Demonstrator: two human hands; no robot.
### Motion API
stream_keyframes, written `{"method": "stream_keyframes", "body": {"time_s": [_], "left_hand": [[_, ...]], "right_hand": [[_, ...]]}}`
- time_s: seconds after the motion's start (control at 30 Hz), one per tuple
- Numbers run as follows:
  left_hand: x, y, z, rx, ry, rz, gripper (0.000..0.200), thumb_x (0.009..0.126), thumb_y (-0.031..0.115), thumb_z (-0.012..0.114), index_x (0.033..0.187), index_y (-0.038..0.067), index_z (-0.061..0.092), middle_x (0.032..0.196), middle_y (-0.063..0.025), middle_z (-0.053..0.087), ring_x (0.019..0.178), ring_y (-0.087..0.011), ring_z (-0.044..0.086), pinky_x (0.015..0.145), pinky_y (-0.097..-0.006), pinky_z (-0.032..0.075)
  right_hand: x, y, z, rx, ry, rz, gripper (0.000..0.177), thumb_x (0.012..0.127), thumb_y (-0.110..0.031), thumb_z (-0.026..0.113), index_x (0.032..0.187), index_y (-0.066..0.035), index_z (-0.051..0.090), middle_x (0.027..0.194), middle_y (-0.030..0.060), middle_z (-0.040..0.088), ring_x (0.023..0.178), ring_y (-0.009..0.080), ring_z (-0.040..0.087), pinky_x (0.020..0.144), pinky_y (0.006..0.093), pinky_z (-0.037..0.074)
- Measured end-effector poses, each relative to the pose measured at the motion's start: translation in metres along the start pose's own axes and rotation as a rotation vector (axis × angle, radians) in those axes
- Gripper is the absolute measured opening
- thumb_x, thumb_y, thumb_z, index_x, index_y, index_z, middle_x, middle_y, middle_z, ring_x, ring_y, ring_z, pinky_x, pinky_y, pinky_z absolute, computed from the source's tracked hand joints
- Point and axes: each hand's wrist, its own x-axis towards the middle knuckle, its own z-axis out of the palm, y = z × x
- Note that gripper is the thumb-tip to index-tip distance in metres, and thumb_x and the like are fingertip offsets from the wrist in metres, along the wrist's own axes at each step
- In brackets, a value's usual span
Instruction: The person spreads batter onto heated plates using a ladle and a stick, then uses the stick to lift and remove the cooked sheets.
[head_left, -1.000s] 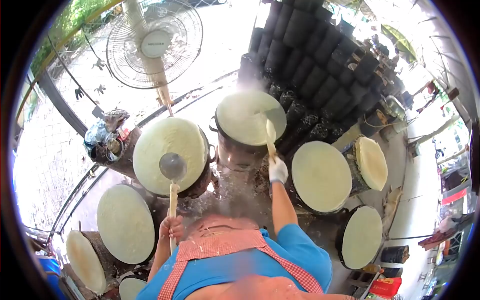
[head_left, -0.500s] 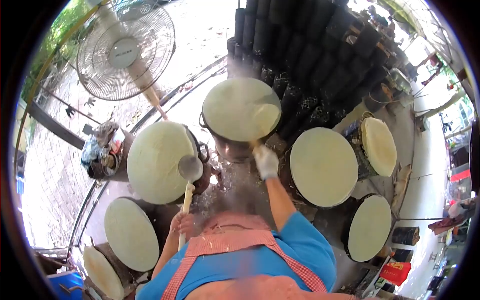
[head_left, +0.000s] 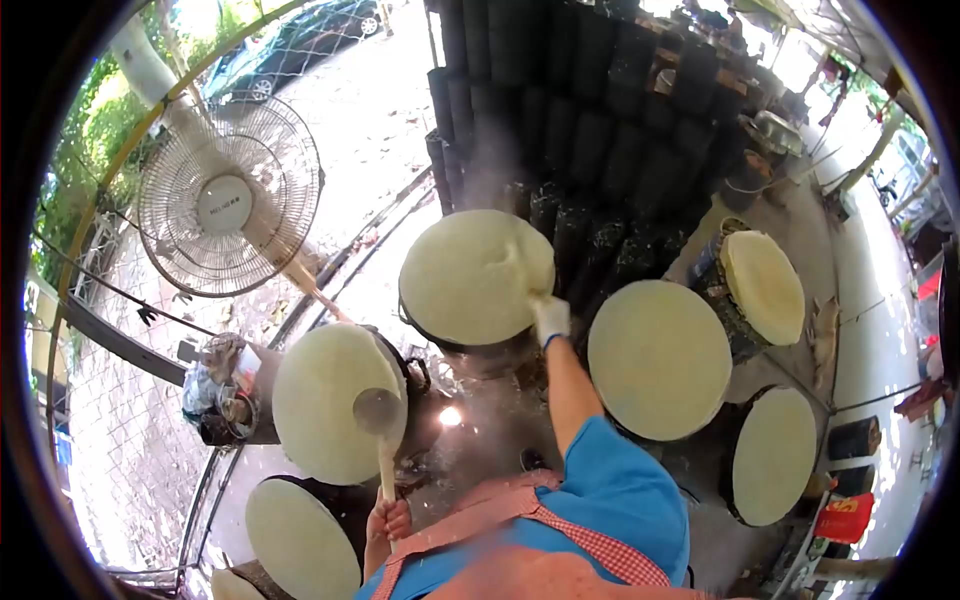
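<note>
Two tools are in your hands. Your left hand is closed around the pale, straight handle of a ladle, whose round, grey, see-through-looking bowl is over the right edge of the left sheet. That sheet is pale yellow-green, round and mostly smooth, with a lengthwise fold near its right edge, and it tops the left pot.

Your right hand, in a white glove with a blue cuff, grips a pale stick at the lower right edge of the middle pot. The stick's far end is too blurred against the sheet to make out. The middle sheet covers the pot's top: flat and even at left, wrinkled and ridged towards the right edge. Thin steam hangs beyond its far edge.
</note>
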Motion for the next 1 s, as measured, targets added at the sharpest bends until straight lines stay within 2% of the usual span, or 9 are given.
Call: {"method": "stream_keyframes", "body": {"time_s": [0.07, 0.13, 0.23, 0.4, 0.5, 0.63, 0.7, 0.83, 1.0], "left_hand": [[0.008, 0.004, -0.014, -0.368, -0.160, -0.056, 0.032, 0.091, 0.028, 0.046, 0.065, 0.012, 0.036, 0.050, -0.0001, 0.033, 0.041, -0.0120, 0.031, 0.039, -0.0279, 0.031], [0.004, 0.001, 0.019, -0.622, 0.077, 0.057, 0.032, 0.092, 0.027, 0.046, 0.066, 0.012, 0.036, 0.053, 0.0002, 0.033, 0.043, -0.0109, 0.031, 0.040, -0.0280, 0.031], [-0.013, -0.004, 0.023, -0.460, 0.109, 0.173, 0.031, 0.095, 0.025, 0.043, 0.068, 0.009, 0.037, 0.055, 0.0010, 0.029, 0.045, -0.0115, 0.030, 0.043, -0.0288, 0.032], [-0.004, 0.002, 0.024, -0.564, -0.087, 0.094, 0.025, 0.096, 0.019, 0.037, 0.074, 0.007, 0.039, 0.061, -0.0012, 0.030, 0.047, -0.0129, 0.030, 0.045, -0.0295, 0.033], [0.001, 0.006, 0.027, -0.570, -0.017, 0.158, 0.031, 0.094, 0.024, 0.039, 0.068, 0.008, 0.038, 0.058, -0.0012, 0.031, 0.045, -0.0131, 0.032, 0.044, -0.0305, 0.035], [0.008, 0.023, 0.013, -0.474, -0.023, 0.179, 0.041, 0.096, 0.036, 0.036, 0.064, 0.011, 0.036, 0.060, 0.0005, 0.031, 0.047, -0.0125, 0.034, 0.040, -0.0279, 0.033], [0.019, 0.032, 0.019, -0.464, 0.054, 0.186, 0.033, 0.092, 0.026, 0.042, 0.064, 0.011, 0.036, 0.054, 0.0003, 0.033, 0.042, -0.0130, 0.034, 0.038, -0.0285, 0.034], [0.053, 0.072, 0.006, -0.401, 0.093, 0.101, 0.031, 0.090, 0.026, 0.046, 0.064, 0.013, 0.036, 0.047, 0.0007, 0.034, 0.037, -0.0132, 0.033, 0.036, -0.0289, 0.032], [0.133, 0.129, 0.044, -0.351, 0.122, 0.172, 0.034, 0.091, 0.023, 0.044, 0.060, 0.014, 0.034, 0.048, 0.0027, 0.030, 0.037, -0.0124, 0.032, 0.036, -0.0300, 0.029]], "right_hand": [[-0.049, -0.052, 0.010, -0.074, -0.008, 0.029, 0.034, 0.075, -0.036, 0.062, 0.091, -0.007, 0.069, 0.090, 0.0168, 0.067, 0.085, 0.0359, 0.063, 0.074, 0.0389, 0.049], [-0.064, -0.052, -0.005, -0.205, -0.106, -0.002, 0.038, 0.075, -0.037, 0.062, 0.093, -0.005, 0.068, 0.090, 0.0187, 0.066, 0.087, 0.0340, 0.063, 0.075, 0.0381, 0.048], [-0.053, -0.018, -0.038, 0.574, 0.057, 0.367, 0.028, 0.079, -0.029, 0.058, 0.087, -0.006, 0.069, 0.084, 0.0168, 0.066, 0.077, 0.0295, 0.063, 0.071, 0.0385, 0.048], [-0.114, -0.021, 0.008, 0.579, -0.130, 0.718, 0.027, 0.082, -0.029, 0.063, 0.088, -0.002, 0.067, 0.075, 0.0122, 0.066, 0.067, 0.0186, 0.059, 0.063, 0.0347, 0.045], [-0.102, -0.024, -0.023, 0.194, -0.048, 0.055, 0.034, 0.077, -0.026, 0.068, 0.100, -0.001, 0.068, 0.076, 0.0097, 0.068, 0.061, 0.0160, 0.061, 0.058, 0.0290, 0.047], [-0.021, -0.010, -0.058, -0.136, 0.125, 0.181, 0.032, 0.084, -0.032, 0.056, 0.102, -0.007, 0.066, 0.089, 0.0150, 0.067, 0.085, 0.0306, 0.064, 0.074, 0.0385, 0.048], [-0.007, -0.028, -0.053, -0.575, -0.009, 0.031, 0.029, 0.087, -0.032, 0.050, 0.099, -0.010, 0.064, 0.084, 0.0125, 0.067, 0.080, 0.0333, 0.062, 0.071, 0.0438, 0.048], [-0.028, -0.025, -0.057, -0.719, -0.164, -0.488, 0.021, 0.086, -0.035, 0.051, 0.089, -0.018, 0.064, 0.068, 0.0157, 0.062, 0.060, 0.0352, 0.060, 0.055, 0.0479, 0.048], [-0.040, 0.007, -0.083, -0.746, -0.046, -0.246, 0.023, 0.086, -0.041, 0.053, 0.091, -0.021, 0.064, 0.071, 0.0145, 0.062, 0.062, 0.0358, 0.060, 0.056, 0.0489, 0.047]]}}
